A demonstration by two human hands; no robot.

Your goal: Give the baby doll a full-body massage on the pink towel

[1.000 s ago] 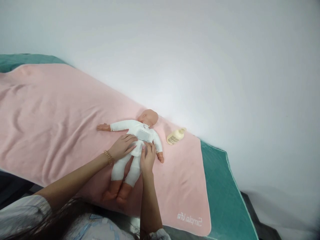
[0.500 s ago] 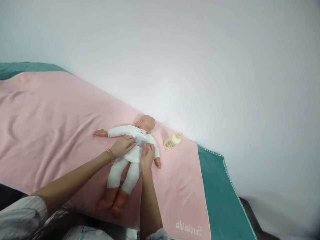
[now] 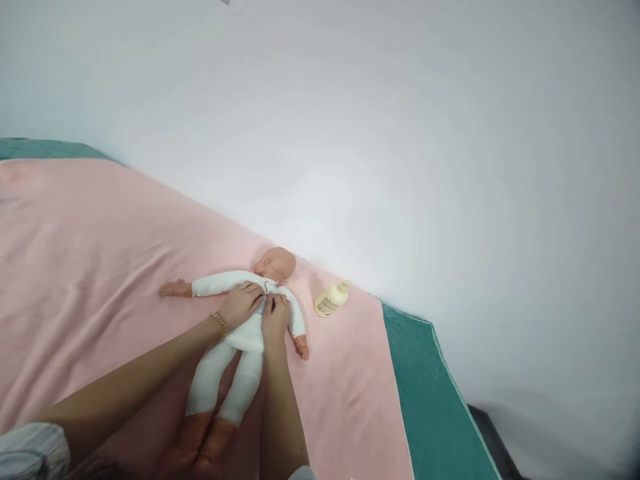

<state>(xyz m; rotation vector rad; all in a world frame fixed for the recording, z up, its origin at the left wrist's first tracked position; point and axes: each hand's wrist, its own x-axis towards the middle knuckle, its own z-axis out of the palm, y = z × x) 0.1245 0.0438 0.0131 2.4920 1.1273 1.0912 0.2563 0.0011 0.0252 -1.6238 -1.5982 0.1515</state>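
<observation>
A doll point(image 3: 247, 335) lies stretched out on a pink blanket, with a white cloth body, bare plastic head and bare plastic hands and lower legs. My left hand point(image 3: 243, 303), wearing a gold bracelet on the wrist, bends its fingers on the upper torso just below the neck. Close beside it, my right hand point(image 3: 277, 315) is closed in a pinch at the same spot. Both seem to grip the white cloth, where a small greyish patch shows between the fingertips. A dark thread loops at the doll's neck. The fingertips are partly hidden.
A pale yellow pump bottle point(image 3: 331, 299) stands right of the doll, near the wall point(image 3: 400, 167). The pink blanket point(image 3: 345, 400) lies over a green cover point(image 3: 430, 393), which shows at the right and far left. A dark edge point(image 3: 490, 433) is at lower right.
My hands have drawn together and moved up toward the doll's neck. The grey patch between them is now mostly covered. The whole view has shifted, so the doll and bottle appear lower and further left.
</observation>
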